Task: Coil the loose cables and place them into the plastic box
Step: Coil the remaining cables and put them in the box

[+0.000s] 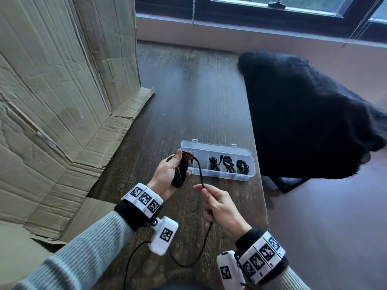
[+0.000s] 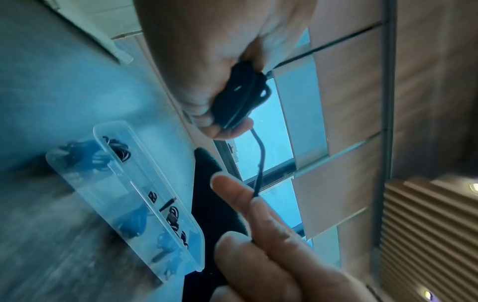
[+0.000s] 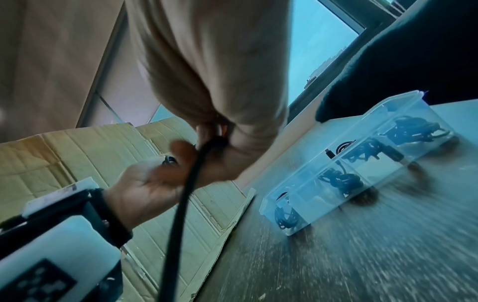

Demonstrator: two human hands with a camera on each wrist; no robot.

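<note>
My left hand (image 1: 181, 164) grips a coiled bundle of black cable (image 1: 180, 173) just in front of the left end of the box. From the bundle a loose strand (image 1: 200, 172) arcs down to my right hand (image 1: 201, 187), which pinches it between thumb and forefinger. The tail (image 1: 204, 243) hangs below that hand and loops toward my body. The clear plastic box (image 1: 219, 175) lies open on the table; three of its compartments hold coiled black cables (image 1: 228, 164), and my left hand hides part of its left end. The left wrist view shows the bundle (image 2: 240, 98) and strand (image 2: 261, 159).
A large flattened cardboard carton (image 1: 62, 101) stands along the table's left side. A black fuzzy seat (image 1: 303, 122) is beside the right edge of the dark wooden table (image 1: 188, 91). A window sill runs along the back.
</note>
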